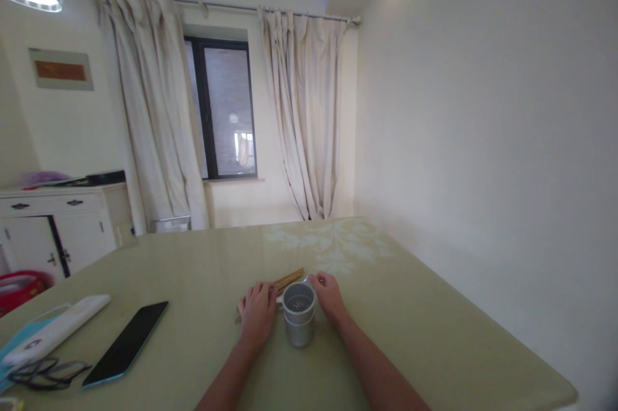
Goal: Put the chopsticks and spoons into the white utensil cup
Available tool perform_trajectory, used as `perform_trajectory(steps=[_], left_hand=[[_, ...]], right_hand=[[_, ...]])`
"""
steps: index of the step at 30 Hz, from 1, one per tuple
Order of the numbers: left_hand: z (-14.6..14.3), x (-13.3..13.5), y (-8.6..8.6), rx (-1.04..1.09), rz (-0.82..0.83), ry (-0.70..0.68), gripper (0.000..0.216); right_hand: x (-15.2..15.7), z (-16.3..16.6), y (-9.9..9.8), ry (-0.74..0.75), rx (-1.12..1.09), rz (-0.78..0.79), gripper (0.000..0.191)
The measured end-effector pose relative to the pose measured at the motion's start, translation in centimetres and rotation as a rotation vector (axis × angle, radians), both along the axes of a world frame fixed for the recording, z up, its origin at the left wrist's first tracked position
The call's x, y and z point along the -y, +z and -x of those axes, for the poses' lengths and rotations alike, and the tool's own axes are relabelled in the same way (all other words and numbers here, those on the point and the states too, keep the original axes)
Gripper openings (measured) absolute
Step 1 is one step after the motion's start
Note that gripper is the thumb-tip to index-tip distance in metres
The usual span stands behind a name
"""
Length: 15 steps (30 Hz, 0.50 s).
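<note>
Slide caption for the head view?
Left hand over tan sticks, right hand beside an upright grey cup on the table.

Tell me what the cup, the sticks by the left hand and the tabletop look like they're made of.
The cup looks like metal, perhaps metallic-looking plastic: grey with a soft sheen. The sticks are probably wood or bamboo, judging by their tan-brown colour. The tabletop seems smooth and slightly glossy from its faint reflections, possibly a plastic cover or glass.

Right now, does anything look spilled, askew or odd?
No spill shows around the cup, which stands upright. Only the cabinet looks odd: a dark gap between its doors suggests one may be ajar.
</note>
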<state>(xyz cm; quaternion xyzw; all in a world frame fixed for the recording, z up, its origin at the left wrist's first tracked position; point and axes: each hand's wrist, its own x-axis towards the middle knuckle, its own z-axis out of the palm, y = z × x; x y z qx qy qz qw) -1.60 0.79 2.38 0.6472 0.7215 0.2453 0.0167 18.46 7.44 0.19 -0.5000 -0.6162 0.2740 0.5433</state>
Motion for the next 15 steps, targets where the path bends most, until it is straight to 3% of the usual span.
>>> perform_trajectory(steps=[4, 15], left_hand=[[0.3, -0.5, -0.2, 0.028, -0.009, 0.106, 0.046], [1.1, -1.6, 0.1, 0.050, -0.002, 0.227, 0.050]], right_hand=[[-0.3, -0.3, 0.3, 0.031, 0.025, 0.053, 0.040], [-0.2, -1.0, 0.6, 0.101, 0.037, 0.101, 0.039]])
